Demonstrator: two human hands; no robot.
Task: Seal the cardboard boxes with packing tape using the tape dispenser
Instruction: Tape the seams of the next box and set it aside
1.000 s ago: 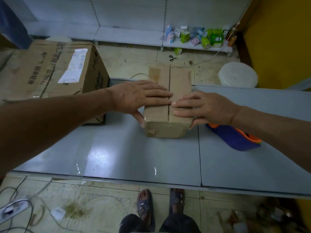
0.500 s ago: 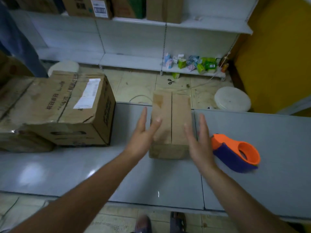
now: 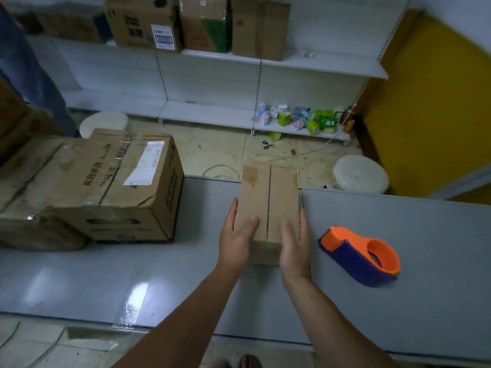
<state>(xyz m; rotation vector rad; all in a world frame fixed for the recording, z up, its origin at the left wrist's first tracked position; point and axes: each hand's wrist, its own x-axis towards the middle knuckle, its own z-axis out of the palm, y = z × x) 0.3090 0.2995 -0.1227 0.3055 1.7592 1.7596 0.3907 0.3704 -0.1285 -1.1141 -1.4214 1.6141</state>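
A small cardboard box (image 3: pixel 268 192) lies lengthwise on the grey table (image 3: pixel 398 301), its two top flaps meeting at a bare middle seam. My left hand (image 3: pixel 236 240) lies flat against the box's near left side, fingers straight, thumb on the top flap. My right hand (image 3: pixel 295 243) presses flat on the near right side in the same way. An orange and purple tape dispenser (image 3: pixel 361 254) lies on the table just right of my right hand, untouched.
A large taped cardboard box (image 3: pixel 106 187) with a white label stands at the table's left, more cartons behind it. White shelves (image 3: pixel 212 115) with boxes and small packets line the far wall. Scissors (image 3: pixel 267 145) and white round lids (image 3: pixel 360 174) lie on the floor.
My hands left the top of the small box, where they lay across the flaps, and now flank its near end with fingers pointing forward. The view has tilted up.
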